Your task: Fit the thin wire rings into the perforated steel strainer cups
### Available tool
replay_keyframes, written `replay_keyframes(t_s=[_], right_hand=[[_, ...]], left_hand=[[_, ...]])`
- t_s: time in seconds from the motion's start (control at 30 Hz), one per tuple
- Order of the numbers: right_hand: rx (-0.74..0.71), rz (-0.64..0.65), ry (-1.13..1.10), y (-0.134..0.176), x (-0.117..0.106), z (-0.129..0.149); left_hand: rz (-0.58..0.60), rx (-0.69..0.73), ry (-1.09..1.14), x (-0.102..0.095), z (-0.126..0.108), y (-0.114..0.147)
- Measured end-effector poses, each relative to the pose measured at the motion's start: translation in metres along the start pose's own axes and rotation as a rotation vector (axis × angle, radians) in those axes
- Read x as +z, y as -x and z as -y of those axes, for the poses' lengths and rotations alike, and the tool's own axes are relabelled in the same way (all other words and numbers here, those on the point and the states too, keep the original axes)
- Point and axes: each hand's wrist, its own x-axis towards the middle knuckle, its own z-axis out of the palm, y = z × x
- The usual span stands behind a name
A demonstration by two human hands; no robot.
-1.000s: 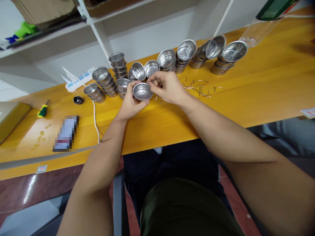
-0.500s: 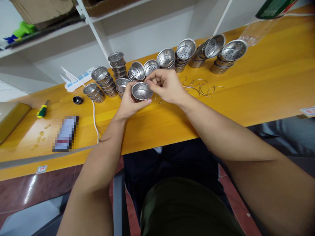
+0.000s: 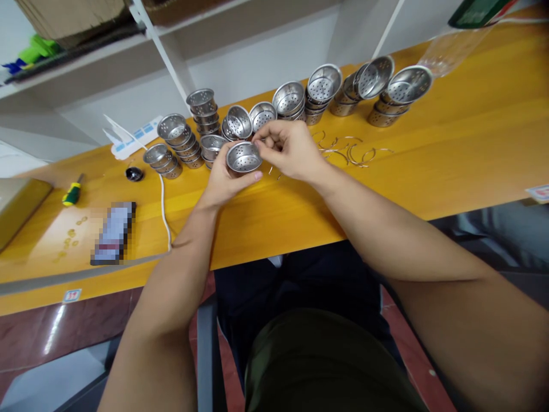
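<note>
My left hand (image 3: pixel 223 176) is wrapped around a small perforated metal cup (image 3: pixel 244 157), its open mouth tilted up toward me. At the cup's right rim, my right hand (image 3: pixel 285 147) has thumb and forefinger pinched together. Whatever is between those fingertips is too small or too hidden to name. Just right of that hand, several thin curved wires (image 3: pixel 349 151) lie loose on the table. Behind both hands stand stacks of similar perforated cups, among them a tilted cup (image 3: pixel 239 122) and a tall stack (image 3: pixel 202 109).
On the left of the wooden table (image 3: pixel 266 229) are a phone (image 3: pixel 114 233), a green-and-yellow screwdriver (image 3: pixel 72 193), small rings (image 3: pixel 71 233), a black round part (image 3: pixel 134 174) and a white cable (image 3: pixel 163 212). A clear plastic bottle (image 3: pixel 454 48) lies at the back right. White shelving (image 3: pixel 257 46) borders the back.
The cup in my left hand has shifted slightly left and up, its right rim now a little farther from the right fingertips. The right hand stays nearly still, still pinched.
</note>
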Motion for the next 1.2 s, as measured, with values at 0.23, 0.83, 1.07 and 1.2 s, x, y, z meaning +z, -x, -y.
replay_keyframes(t_s=[0.23,0.83,1.07,1.2], right_hand=[[0.06,0.021,0.087,0.0,-0.003,0.005],[0.072,0.002,-0.003,-0.002,-0.004,-0.006],[0.075,-0.013,0.009,0.0,0.0,-0.007],[0.084,-0.019,0.015,0.0,0.003,-0.01]], left_hand=[[0.038,-0.007,-0.037,-0.001,0.0,-0.001],[0.005,-0.048,-0.067,0.008,-0.006,0.001],[0.024,-0.052,-0.056,0.015,-0.007,0.005],[0.04,-0.058,-0.085,0.019,-0.003,0.007]])
